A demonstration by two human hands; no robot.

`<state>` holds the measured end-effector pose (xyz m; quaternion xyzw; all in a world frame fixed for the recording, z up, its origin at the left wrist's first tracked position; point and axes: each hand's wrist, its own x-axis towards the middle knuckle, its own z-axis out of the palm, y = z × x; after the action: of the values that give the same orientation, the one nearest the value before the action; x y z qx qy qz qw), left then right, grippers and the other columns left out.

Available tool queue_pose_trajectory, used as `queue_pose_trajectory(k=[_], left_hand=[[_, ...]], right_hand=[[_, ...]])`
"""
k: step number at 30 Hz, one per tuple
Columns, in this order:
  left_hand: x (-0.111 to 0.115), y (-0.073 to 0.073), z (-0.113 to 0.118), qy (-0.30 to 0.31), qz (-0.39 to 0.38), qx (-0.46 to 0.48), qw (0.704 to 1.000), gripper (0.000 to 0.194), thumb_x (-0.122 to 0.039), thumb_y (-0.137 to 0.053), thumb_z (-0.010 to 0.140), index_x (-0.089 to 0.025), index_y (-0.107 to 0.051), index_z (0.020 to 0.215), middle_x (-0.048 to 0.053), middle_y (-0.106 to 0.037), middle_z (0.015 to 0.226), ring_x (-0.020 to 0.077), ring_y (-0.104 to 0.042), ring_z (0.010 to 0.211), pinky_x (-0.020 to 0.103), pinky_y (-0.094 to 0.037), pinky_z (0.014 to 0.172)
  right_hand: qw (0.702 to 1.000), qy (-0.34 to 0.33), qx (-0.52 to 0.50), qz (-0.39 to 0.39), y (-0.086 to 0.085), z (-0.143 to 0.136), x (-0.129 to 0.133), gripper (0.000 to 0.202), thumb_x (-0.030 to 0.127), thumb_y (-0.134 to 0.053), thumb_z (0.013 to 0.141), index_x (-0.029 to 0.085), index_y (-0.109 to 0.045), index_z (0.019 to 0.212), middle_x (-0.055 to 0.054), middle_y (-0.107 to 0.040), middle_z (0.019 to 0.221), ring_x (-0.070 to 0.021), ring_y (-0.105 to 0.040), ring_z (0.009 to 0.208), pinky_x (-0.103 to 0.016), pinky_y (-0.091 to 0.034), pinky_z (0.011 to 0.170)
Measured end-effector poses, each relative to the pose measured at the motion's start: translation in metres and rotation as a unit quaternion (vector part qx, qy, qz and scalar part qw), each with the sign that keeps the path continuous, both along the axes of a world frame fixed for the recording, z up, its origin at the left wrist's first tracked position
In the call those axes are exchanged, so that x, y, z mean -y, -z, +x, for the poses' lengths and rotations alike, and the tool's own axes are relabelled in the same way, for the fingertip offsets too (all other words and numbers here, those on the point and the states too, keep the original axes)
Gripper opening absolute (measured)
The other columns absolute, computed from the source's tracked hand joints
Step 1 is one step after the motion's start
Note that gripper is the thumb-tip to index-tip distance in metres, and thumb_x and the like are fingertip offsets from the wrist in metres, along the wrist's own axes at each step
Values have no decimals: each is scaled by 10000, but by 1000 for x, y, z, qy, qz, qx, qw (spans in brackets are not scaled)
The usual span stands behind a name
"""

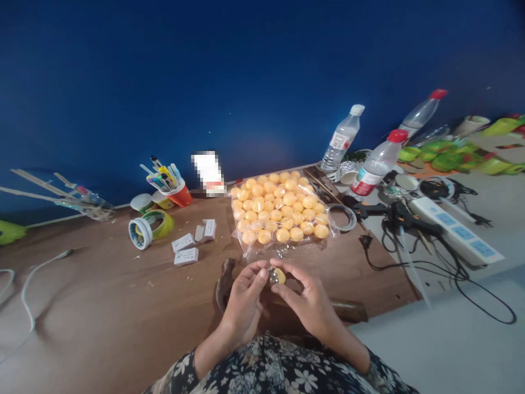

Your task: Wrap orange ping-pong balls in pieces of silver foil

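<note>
Close to the table's front edge, my two hands meet around a small yellow ball (280,276) with a shiny silvery part on its left side. My right hand (307,295) pinches the yellow side between thumb and fingers. At the silvery side, the thumb and fingertips of my left hand (248,293) are closed. What the silvery part is, I cannot make out. Beneath my hands lies a hammer (348,310), its wooden handle showing to the right and its dark head to the left. Several small shiny bits (285,251) lie just beyond my fingers.
A clear bag of yellow balls (279,210) lies behind my hands. To the left are small white boxes (186,256), tape rolls (159,223) and a cup of pens (180,194). Plastic bottles (341,139), a power strip (457,230), cords and a glue gun (404,216) crowd the right.
</note>
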<state>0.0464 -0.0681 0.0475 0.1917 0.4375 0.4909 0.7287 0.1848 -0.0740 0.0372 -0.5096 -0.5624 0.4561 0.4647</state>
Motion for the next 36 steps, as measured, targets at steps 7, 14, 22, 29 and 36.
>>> queue_pose_trajectory(k=[7, 14, 22, 29, 36], left_hand=[[0, -1, 2, 10, -15, 9, 1000, 256, -299, -788, 697, -123, -674, 843, 41, -700, 760, 123, -629, 647, 227, -502, 640], [1, 0, 0, 15, -2, 9, 1000, 292, -353, -773, 710, -123, -673, 860, 52, -694, 774, 135, -631, 671, 221, -483, 614], [1, -3, -3, 31, -17, 27, 999, 225, -261, -790, 699, -114, -674, 822, 54, -701, 777, 120, -629, 673, 221, -505, 652], [3, -2, 2, -5, -14, 0, 1000, 262, -293, -826, 642, -121, -684, 780, 38, -700, 735, 116, -623, 650, 216, -490, 643], [2, -1, 0, 13, 20, 19, 1000, 281, -344, -783, 701, -138, -684, 864, 58, -703, 827, 150, -638, 736, 254, -503, 691]], right_hand=[[1000, -5, -4, -3, 3, -3, 1, 363, 214, -657, 799, 241, -645, 1161, -70, -674, 1205, -258, -602, 1140, -439, -454, 1020], [998, -14, -57, -32, 10, -5, 1, 410, 221, -686, 773, 240, -622, 1177, -74, -664, 1217, -251, -628, 1104, -413, -500, 975], [998, -43, -33, -20, 7, 3, 0, 378, 219, -685, 793, 251, -645, 1168, -58, -674, 1208, -248, -603, 1144, -422, -452, 1026], [998, -33, -40, -17, 8, 1, 1, 371, 245, -686, 793, 253, -655, 1162, -63, -678, 1205, -257, -603, 1145, -437, -449, 1031], [991, -43, -122, -43, 7, -1, 1, 362, 274, -656, 829, 267, -618, 1189, -60, -638, 1272, -244, -588, 1177, -410, -471, 1014]])
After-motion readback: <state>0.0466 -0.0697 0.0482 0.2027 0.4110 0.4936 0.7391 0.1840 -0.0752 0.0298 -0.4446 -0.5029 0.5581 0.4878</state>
